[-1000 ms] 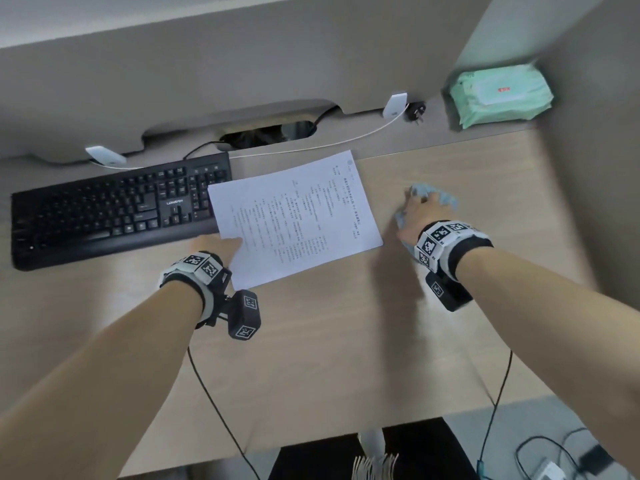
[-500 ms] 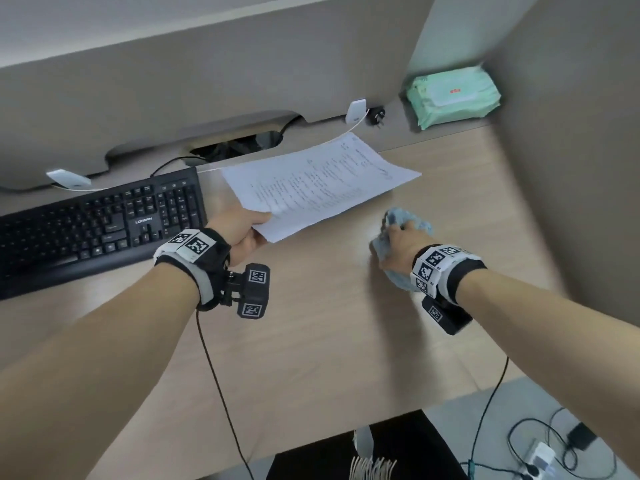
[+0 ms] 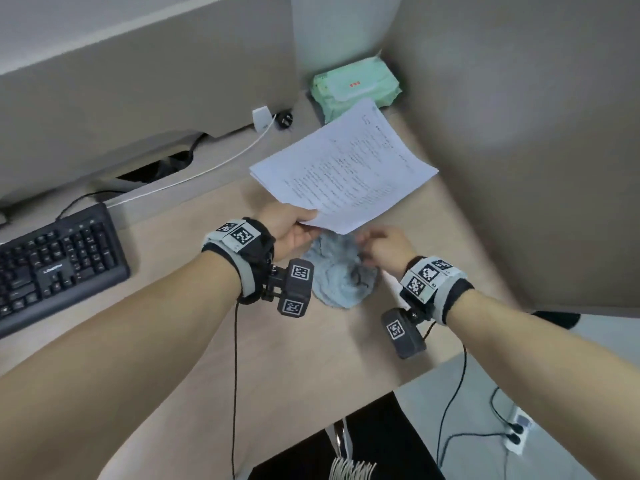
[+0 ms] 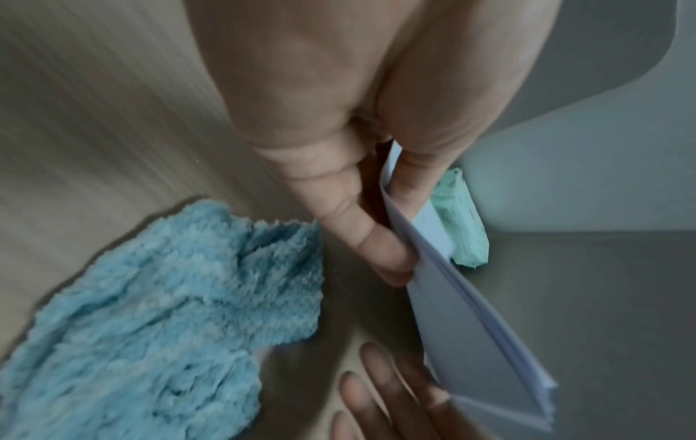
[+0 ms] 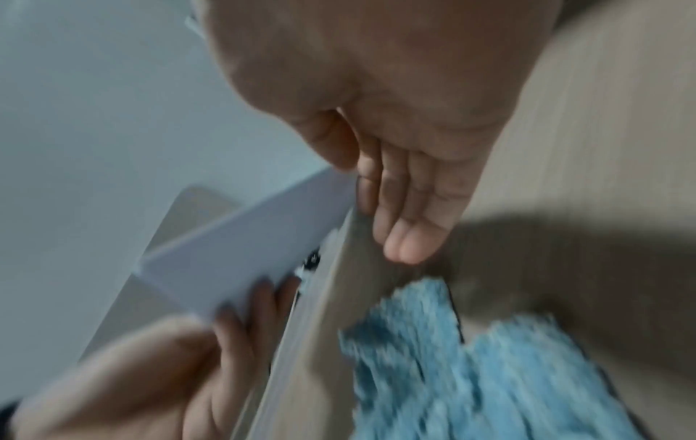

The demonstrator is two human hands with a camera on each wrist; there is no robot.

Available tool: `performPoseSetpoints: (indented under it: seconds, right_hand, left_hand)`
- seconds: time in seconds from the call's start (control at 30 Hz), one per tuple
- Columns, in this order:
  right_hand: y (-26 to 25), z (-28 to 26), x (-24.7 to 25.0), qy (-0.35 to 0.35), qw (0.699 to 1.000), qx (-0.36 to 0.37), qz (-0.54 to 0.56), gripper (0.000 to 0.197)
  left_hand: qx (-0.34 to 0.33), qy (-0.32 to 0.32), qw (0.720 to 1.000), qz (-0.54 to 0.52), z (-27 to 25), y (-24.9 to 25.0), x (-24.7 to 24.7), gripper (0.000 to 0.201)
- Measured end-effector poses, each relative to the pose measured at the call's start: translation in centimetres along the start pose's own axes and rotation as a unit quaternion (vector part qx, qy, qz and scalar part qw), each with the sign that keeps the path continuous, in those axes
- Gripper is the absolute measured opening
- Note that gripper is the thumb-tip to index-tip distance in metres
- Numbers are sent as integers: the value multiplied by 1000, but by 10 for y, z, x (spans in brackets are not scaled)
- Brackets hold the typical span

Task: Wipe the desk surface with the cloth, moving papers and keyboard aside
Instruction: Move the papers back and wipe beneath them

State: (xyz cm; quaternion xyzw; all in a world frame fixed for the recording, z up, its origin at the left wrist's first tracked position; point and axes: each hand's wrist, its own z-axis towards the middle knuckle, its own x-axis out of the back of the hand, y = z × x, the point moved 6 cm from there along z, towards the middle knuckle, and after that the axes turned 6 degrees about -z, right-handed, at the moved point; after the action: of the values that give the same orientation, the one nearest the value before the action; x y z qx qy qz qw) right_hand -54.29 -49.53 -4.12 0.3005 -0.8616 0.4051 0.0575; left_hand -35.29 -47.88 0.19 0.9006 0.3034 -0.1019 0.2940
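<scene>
My left hand [image 3: 302,223] pinches the near corner of a stack of printed papers [image 3: 343,171] and holds it lifted and tilted over the wooden desk [image 3: 311,358]. In the left wrist view the thumb and fingers [image 4: 391,253] clamp the papers [image 4: 471,312]. A fluffy blue cloth [image 3: 341,271] lies crumpled on the desk just below the papers' corner. My right hand [image 3: 377,245] hovers at the cloth's right edge, holding nothing, its fingers [image 5: 410,226] straight beside the papers [image 5: 244,247] and above the cloth [image 5: 471,357]. The black keyboard [image 3: 52,261] sits at the far left.
A green pack of wipes [image 3: 353,88] lies in the back right corner, partly behind the papers. Partition walls close the back and right sides. A white cable [image 3: 207,171] and a cable hole [image 3: 156,168] run along the back. Floor cables [image 3: 450,427] hang past the front edge.
My left hand has carried the lifted papers to the right, above the cloth. My right hand has let go of the cloth, which now lies loose on the desk.
</scene>
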Motion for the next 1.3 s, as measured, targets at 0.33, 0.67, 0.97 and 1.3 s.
performPoseSetpoints:
  seconds: [0.33,0.67,0.97,1.3]
  right_hand:
    - [4,21,94,67,993,-73,61,20]
    - [-13,49,165,161,921,-89,-344,10]
    - [-22,59,155,179,878,-80,-437,23]
    - [-28,77,166,228,871,-60,-431,27]
  left_hand:
    - [41,-14,972,230,20,-37,-42,34]
    - [-101,-83,479,868,31,-54,-13,63]
    - [-14,13,472,881,25,-1,44,26]
    - [-138,96,627,760,34,18,6,17]
